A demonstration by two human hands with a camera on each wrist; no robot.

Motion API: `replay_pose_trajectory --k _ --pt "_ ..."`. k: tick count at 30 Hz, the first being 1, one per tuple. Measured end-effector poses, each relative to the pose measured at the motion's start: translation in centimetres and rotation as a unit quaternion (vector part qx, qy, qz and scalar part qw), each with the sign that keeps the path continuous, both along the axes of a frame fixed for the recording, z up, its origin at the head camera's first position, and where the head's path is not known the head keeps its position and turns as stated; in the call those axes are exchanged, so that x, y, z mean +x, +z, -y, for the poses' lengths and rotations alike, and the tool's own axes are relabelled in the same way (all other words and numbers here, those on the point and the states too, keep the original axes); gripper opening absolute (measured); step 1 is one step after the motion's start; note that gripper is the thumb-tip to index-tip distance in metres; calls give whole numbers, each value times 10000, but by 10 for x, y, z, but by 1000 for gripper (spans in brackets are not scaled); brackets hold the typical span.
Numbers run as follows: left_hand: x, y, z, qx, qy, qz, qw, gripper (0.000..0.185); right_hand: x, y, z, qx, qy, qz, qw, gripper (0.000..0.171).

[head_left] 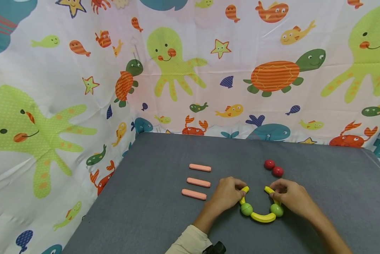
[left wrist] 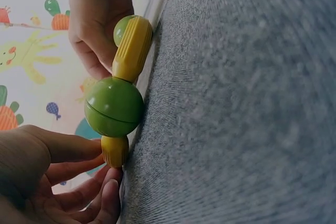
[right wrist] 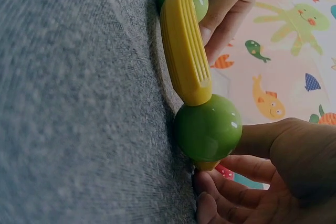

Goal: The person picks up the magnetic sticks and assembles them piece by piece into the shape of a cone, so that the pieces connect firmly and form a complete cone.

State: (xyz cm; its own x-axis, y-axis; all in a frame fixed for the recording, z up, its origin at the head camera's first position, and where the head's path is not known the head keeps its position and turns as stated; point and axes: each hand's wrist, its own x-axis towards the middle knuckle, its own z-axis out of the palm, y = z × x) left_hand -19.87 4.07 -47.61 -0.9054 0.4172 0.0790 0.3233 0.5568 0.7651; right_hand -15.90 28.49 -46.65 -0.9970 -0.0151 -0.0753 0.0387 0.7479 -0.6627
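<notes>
Yellow-green toy chain [head_left: 262, 212], left hand [head_left: 225, 193], right hand [head_left: 291, 196] pinching

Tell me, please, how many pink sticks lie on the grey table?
3. They lie in a column left of the left hand: far pink stick, middle pink stick, near pink stick. None seems hidden.

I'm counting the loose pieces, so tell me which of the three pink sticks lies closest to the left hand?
The nearest pink stick, lowest of the three in the head view, lies just left of the left hand. The other two sit farther up the grey table.
</notes>
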Motion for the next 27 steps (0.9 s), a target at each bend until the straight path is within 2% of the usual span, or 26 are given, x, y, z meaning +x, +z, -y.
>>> replay_pose_trajectory --k 16,23,27 --pt "0 0 0 -24 -41 102 9999 23 1 2 -1 -37 10 111 9999 27" --pt "-3 1 -3 69 -92 -140 9998 26 2 1 -3 -10 47 63 10000 28" --pt "-9 3 -7 154 -228 -359 9990 27 1 1 -4 -55 122 48 9999 27"
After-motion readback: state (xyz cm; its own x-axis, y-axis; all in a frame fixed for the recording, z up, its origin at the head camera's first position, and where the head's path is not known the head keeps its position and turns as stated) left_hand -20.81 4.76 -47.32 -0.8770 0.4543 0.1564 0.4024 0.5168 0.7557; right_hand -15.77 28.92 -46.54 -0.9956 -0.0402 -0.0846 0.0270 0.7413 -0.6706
